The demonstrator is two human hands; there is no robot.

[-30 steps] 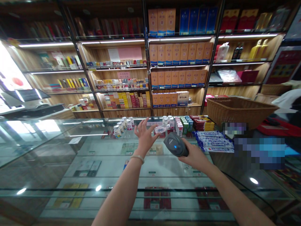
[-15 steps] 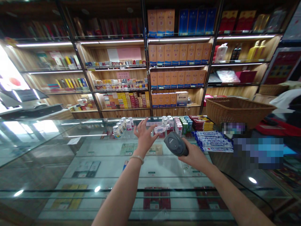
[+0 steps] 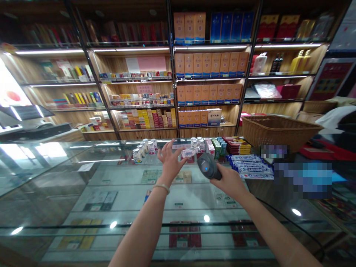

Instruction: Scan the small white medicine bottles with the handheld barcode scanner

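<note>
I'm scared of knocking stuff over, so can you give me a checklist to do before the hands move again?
1. Dark grey plastic scanner held in the right hand: ok.
2. Blue light showing on the scanner: ok.
3. Left hand open, with fingers spread: ok.
4. Small pale, shiny container standing upright: not ok, it looks to be lying on its side.
5. Left thumb not touching that container: cannot tell, they are too close together in this view.
6. Big brown woven basket away from both hands: ok.
</note>
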